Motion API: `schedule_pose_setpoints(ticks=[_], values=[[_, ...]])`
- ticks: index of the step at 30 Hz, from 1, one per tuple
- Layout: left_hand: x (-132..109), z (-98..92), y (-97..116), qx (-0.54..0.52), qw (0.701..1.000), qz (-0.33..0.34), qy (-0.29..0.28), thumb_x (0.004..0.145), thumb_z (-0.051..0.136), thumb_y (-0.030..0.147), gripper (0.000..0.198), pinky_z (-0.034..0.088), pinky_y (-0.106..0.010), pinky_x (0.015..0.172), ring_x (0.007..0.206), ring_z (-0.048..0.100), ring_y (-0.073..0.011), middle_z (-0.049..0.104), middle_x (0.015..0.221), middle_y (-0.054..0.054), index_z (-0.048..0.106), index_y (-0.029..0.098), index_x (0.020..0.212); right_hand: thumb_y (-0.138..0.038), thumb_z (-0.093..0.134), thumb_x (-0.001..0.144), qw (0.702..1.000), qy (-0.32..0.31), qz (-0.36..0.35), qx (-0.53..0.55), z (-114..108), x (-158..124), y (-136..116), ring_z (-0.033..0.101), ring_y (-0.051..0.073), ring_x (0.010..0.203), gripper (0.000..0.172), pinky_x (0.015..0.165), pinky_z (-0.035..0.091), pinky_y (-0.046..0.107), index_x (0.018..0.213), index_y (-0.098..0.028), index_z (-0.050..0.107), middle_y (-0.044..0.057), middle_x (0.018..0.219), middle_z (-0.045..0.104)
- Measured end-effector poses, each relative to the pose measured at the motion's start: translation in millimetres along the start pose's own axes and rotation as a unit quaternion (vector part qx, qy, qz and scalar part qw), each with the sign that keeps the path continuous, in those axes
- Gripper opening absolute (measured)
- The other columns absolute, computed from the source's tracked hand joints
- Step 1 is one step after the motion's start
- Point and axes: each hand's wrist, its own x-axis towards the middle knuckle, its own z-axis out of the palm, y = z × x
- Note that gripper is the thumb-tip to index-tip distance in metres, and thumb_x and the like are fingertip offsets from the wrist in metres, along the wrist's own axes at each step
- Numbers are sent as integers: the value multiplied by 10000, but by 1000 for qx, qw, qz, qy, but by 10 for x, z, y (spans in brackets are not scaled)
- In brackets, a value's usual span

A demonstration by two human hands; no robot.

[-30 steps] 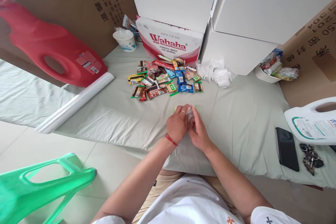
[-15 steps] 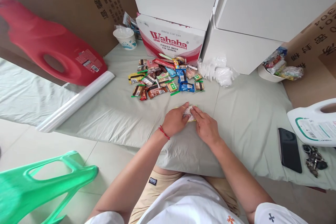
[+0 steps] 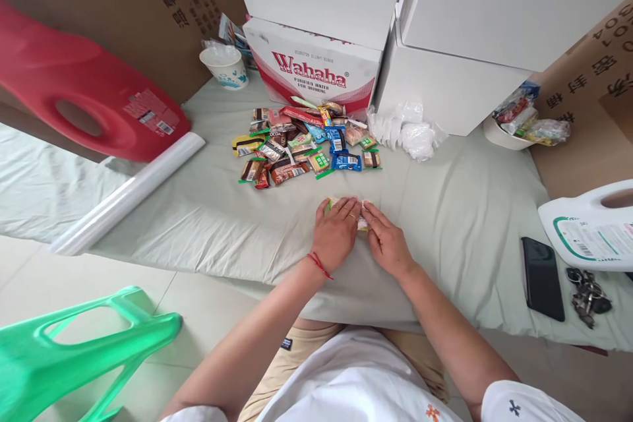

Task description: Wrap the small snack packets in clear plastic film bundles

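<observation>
A small packet [image 3: 362,223], whitish with yellow-green edges, lies on the grey-green sheet near its front edge, partly hidden by my hands. My left hand [image 3: 337,231] rests flat over its left part with the fingers stretched forward. A red cord is round the left wrist. From the right, my right hand [image 3: 388,239] lays its outstretched fingers on the packet's right side. The two hands' fingertips nearly meet. Beyond them is a pile of wrapped snacks [image 3: 301,145], among them blue packets [image 3: 347,162] and brown ones. Crumpled clear plastic wrappers [image 3: 415,135] lie right of the pile.
Behind the snacks stands a Wahaha box [image 3: 314,69], left of white boxes [image 3: 455,79]. At left are a paper cup [image 3: 225,69], red jug [image 3: 99,95], plastic roll [image 3: 128,194] and green stool [image 3: 74,343]. At right are a white bowl [image 3: 507,138], phone [image 3: 542,279], keys [image 3: 589,300] and white jug [image 3: 588,231].
My left hand has shifted from the packet's left edge to lie flat over it, covering more of it. The right hand stays on the packet. The camera view has shifted slightly.
</observation>
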Motion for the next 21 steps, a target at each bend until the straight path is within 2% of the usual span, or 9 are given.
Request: schedule_pose_setpoints(ticks=[2, 6, 8, 10, 13, 15, 17, 21], values=[[16, -10, -7, -16, 1000, -8, -18, 1051, 345, 206, 502, 231, -595, 1251, 1486, 470, -278, 520, 1596, -95, 536, 233, 1514, -139, 397, 1015, 1000, -1, 5, 23, -4, 0, 11, 513, 205, 1468, 557, 1217, 473, 435, 1552, -229, 515, 81, 1623, 475], [96, -109, -90, -62, 996, -17, -65, 1049, 355, 257, 568, 291, -550, 1243, 1509, 440, -250, 517, 1602, -96, 372, 240, 1617, -164, 426, 1014, 1000, -8, 22, 15, 19, -15, 0, 541, 219, 1445, 538, 1203, 490, 450, 1528, -268, 548, 50, 1628, 469], [161, -159, -164, -74, 993, -9, -95, 1042, 386, 275, 584, 239, -578, 1265, 1527, 414, -252, 518, 1602, -94, 350, 253, 1624, -174, 433, 1014, 999, -8, 29, 14, 23, -13, -10, 560, 223, 1428, 522, 1188, 505, 450, 1510, -268, 568, 50, 1623, 476], [229, -199, -252, -83, 989, 2, -121, 1040, 427, 320, 575, 133, -633, 1280, 1548, 379, -264, 530, 1594, -86, 370, 280, 1610, -183, 434, 1016, 999, -3, 36, 29, -5, 12, -12, 576, 219, 1411, 499, 1168, 520, 443, 1479, -268, 598, 52, 1606, 504], [312, -226, -386, -114, 982, 23, -148, 1020, 511, 442, 633, 78, -653, 1278, 1540, 387, -275, 574, 1555, -83, 353, 295, 1615, -200, 458, 1011, 998, 11, 38, 51, -116, 116, -9, 650, 221, 1296, 407, 1099, 554, 445, 1319, -266, 717, 58, 1468, 645], [345, -218, -460, -138, 978, 34, -153, 986, 575, 487, 727, 84, -634, 1283, 1515, 418, -274, 602, 1526, -88, 311, 285, 1634, -219, 493, 1004, 998, 28, 36, 42, -205, 228, -21, 688, 236, 1140, 333, 1015, 572, 460, 1172, -261, 778, 59, 1298, 744], [360, -185, -513, -152, 977, 37, -145, 951, 631, 502, 810, 85, -611, 1290, 1501, 434, -274, 616, 1510, -97, 285, 266, 1644, -240, 522, 1003, 998, 44, 26, 27, -262, 359, -47, 663, 250, 1045, 291, 956, 560, 465, 1102, -264, 795, 53, 1177, 782], [348, -64, -552, -135, 984, 43, -111, 857, 741, 529, 972, 105, -581, 1299, 1502, 436, -312, 536, 1571, -167, 283, 193, 1645, -266, 594, 987, 999, 19, -11, 41, -202, 593, -56, 601, 266, 1107, 259, 1007, 501, 477, 1166, -288, 780, 45, 1212, 762]])
